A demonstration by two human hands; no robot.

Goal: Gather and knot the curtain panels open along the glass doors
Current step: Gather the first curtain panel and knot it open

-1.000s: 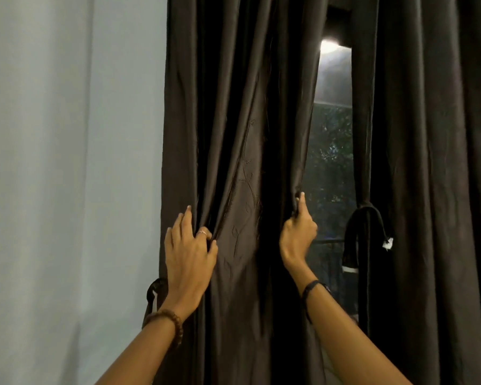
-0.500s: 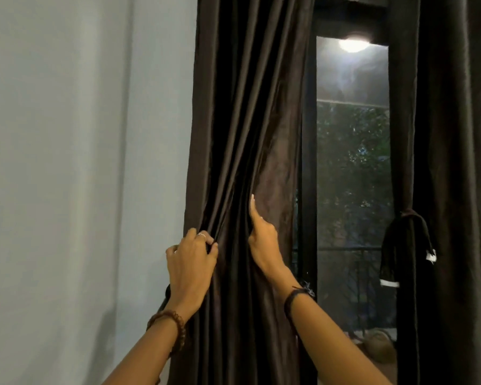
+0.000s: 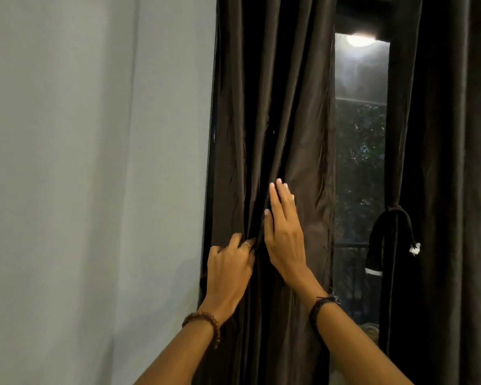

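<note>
A big pale wall (image 3: pixel 81 162) fills the left side of the room. Next to it hangs a dark curtain (image 3: pixel 275 107), bunched in long folds. Another dark curtain (image 3: pixel 456 162) hangs on the far right, with a dark tie (image 3: pixel 392 234) looped around it. Between the two curtains is a glass door (image 3: pixel 358 162). Trees show through the glass, and a round lamp (image 3: pixel 360 40) glows near the top.

The left hand (image 3: pixel 228 270) pinches a fold of the left curtain with curled fingers. The right hand (image 3: pixel 283 232) lies flat on the cloth just beside it, fingers straight. A bead band (image 3: pixel 206 323) sits on the left wrist and a dark band (image 3: pixel 321 304) on the right.
</note>
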